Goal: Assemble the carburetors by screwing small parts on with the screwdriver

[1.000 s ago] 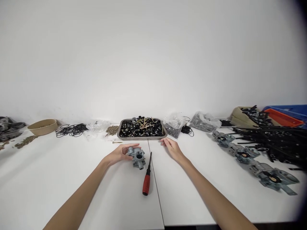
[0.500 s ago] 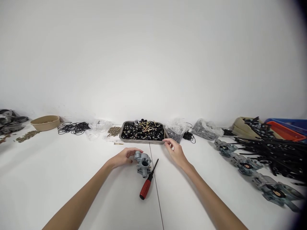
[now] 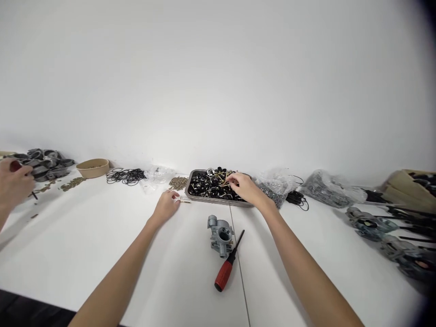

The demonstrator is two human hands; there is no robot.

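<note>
My left hand (image 3: 166, 206) is at the tray's left front corner, fingers closed at the end of a thin brass rod (image 3: 185, 201) on the table. My right hand (image 3: 244, 187) reaches over the metal tray (image 3: 218, 200). Its thumb and fingers are pinched together among the black fittings (image 3: 206, 184) and long brass pieces; what is between them is too small to make out. On the table between my arms, a grey carburetor (image 3: 221, 236) stands untouched. A red-handled screwdriver (image 3: 225, 272) lies beside it.
Another person's hand (image 3: 15, 181) is at the far left, near grey metal castings (image 3: 47, 163). Along the wall are a tan bowl (image 3: 93, 169), black rubber rings (image 3: 126, 176), small brass parts (image 3: 178, 183) and plastic bags (image 3: 332, 188). More carburetors (image 3: 371, 223) stand on the right.
My left hand has let go of the carburetor and moved to the brass rod. My right hand has gone from the tray's front edge into its contents. The view has swung left; another person's hand appears.
</note>
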